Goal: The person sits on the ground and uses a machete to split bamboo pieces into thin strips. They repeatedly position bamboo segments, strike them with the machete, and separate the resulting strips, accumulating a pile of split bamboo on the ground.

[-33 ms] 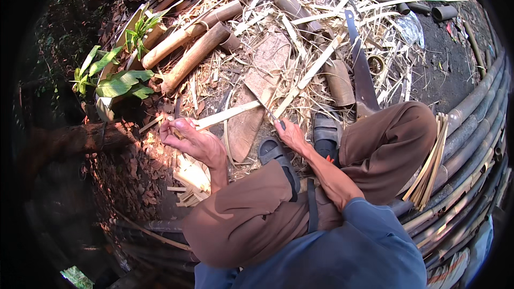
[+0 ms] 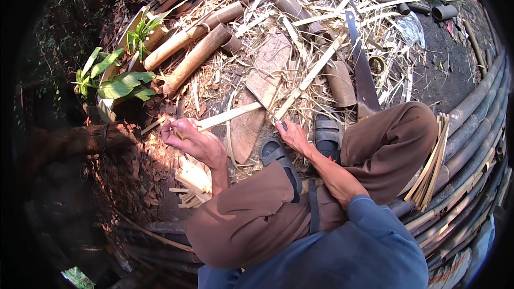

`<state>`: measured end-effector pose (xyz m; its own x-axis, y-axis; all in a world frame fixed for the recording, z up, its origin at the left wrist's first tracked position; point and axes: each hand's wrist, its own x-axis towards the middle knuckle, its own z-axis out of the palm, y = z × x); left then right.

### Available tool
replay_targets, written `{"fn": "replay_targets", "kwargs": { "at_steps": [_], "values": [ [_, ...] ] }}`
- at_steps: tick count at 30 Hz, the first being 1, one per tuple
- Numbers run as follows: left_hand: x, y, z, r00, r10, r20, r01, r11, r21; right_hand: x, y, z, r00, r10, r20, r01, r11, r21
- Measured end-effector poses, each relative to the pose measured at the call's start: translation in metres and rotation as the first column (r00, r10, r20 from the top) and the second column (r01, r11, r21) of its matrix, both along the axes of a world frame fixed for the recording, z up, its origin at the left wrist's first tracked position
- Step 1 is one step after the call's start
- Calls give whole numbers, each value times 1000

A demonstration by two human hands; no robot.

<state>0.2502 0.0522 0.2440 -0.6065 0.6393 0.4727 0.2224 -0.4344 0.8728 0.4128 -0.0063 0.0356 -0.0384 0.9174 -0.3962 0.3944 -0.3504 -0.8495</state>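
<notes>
the bamboo strip (image 2: 230,115) is pale, flat and narrow.

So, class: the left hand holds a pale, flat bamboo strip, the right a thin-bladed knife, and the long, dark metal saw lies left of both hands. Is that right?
Not quite: the left hand does hold the pale bamboo strip and the right hand the knife, but the head view shows the dark metal saw lying right of both hands.

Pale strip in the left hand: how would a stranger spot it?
Find the brown board, then the left hand beside it. A pale, flat strip runs from that hand over the board to the knife. Unlike the loose strips nearby, it is held.
</notes>
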Motion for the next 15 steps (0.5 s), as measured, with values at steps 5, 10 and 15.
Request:
{"fn": "replay_targets", "kwargs": {
  "at_steps": [5,10,15],
  "values": [
    [-15,6,-6,998,-9,68,5,998,66,-30,-4,97,975,105,-195,-92,993,79],
    [-1,-1,4,994,51,99,-58,996,72,-53,-7,146,929,187,-320,-115,966,231],
    [-9,4,6,994,27,103,-35,997,72,-35,3,75,988,151,-42,-147,986,84]
  ]
}}
